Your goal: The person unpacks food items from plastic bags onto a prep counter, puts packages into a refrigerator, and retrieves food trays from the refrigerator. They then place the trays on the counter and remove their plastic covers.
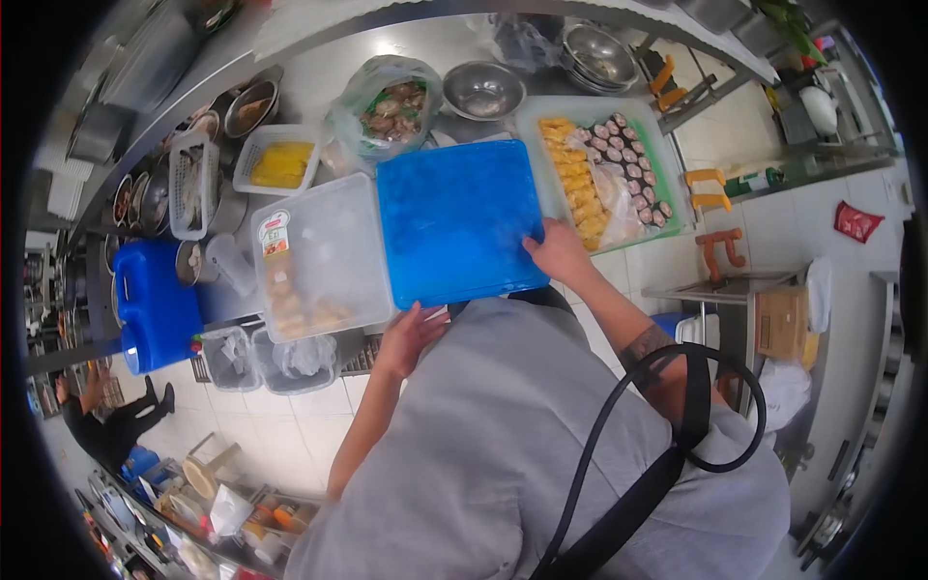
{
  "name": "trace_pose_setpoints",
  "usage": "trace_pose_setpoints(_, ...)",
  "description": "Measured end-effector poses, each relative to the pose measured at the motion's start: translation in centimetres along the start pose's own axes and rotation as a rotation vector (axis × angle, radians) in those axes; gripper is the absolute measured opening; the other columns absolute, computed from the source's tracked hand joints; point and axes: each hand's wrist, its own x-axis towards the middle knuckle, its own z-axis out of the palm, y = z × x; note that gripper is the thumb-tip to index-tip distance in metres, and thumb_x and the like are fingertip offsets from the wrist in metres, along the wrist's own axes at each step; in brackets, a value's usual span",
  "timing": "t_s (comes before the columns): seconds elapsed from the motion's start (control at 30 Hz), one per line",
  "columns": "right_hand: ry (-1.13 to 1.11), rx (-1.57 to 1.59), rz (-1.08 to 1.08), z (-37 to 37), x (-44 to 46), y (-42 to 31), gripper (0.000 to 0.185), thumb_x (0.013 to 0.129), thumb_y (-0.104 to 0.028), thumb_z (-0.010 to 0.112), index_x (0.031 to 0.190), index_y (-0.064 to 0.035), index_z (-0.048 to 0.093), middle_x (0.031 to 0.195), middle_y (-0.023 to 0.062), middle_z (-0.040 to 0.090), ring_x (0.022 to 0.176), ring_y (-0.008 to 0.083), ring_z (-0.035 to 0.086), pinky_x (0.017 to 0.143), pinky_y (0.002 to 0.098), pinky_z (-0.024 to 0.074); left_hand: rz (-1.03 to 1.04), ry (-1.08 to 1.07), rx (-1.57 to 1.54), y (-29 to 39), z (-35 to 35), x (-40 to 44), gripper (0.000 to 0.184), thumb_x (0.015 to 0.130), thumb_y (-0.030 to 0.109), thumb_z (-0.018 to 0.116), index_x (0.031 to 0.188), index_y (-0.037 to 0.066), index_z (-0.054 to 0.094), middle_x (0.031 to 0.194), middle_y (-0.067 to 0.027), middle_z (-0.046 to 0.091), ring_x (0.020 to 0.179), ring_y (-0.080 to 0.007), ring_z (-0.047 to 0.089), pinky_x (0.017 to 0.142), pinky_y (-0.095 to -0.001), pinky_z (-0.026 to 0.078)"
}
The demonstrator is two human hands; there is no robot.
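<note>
A flat blue lid or container (459,222) lies at the counter's front edge. My right hand (561,253) grips its right side, thumb on top and the other fingers largely hidden. At its lower left corner, my left hand (414,338) has its fingers apart near the edge, holding nothing that I can see. Left of the blue piece is a clear lidded box (324,256) with a label and brownish food inside. To the right, a green-edged tray (674,184) bears yellow pieces, dark-rimmed round pieces and crumpled plastic film.
Behind are a bag of food (391,108), a steel bowl (483,92) and a white basket of yellow food (280,164). A blue jerrycan (155,304) stands at left. Two bins (295,362) sit below the counter. Another person (116,420) is at lower left.
</note>
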Motion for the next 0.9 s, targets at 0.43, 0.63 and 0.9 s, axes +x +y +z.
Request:
trace_pose_setpoints(0.43,-0.045,0.081,0.130,1.4,-0.7,-0.5,0.085,0.070,-0.050,0.087,0.114,0.0164,0.058,0.113,0.0293,0.064,0.104,0.0425,0.066,0.093,0.0452,0.0533,-0.030,0.225,0.138,1.0,3.7,1.3,0.064,0.107,0.048,0.046,0.137,-0.008,0.042,0.121,-0.0272,0.066,0.106,-0.0364,0.070,0.087,-0.0449,0.058)
trace_pose_setpoints(0.63,-0.009,0.455,0.330,1.3,-0.7,-1.1,0.084,0.058,-0.037,0.095,0.108,0.0147,0.052,0.107,0.0286,0.067,0.099,0.0365,0.070,0.084,0.0400,0.0567,-0.094,0.239,0.154,1.3,2.2,2.7,0.062,0.106,0.048,0.047,0.129,-0.009,0.049,0.116,-0.0274,0.068,0.102,-0.0373,0.071,0.086,-0.0461,0.058)
trace_pose_setpoints(0.9,-0.013,0.457,0.276,1.3,0.5,0.1,0.080,0.060,-0.036,0.095,0.107,0.0135,0.054,0.107,0.0287,0.067,0.100,0.0369,0.070,0.086,0.0421,0.0558,-0.076,0.275,0.179,1.4,3.4,2.6,0.063,0.105,0.049,0.050,0.123,-0.011,0.054,0.109,-0.0275,0.069,0.098,-0.0354,0.072,0.085,-0.0454,0.058)
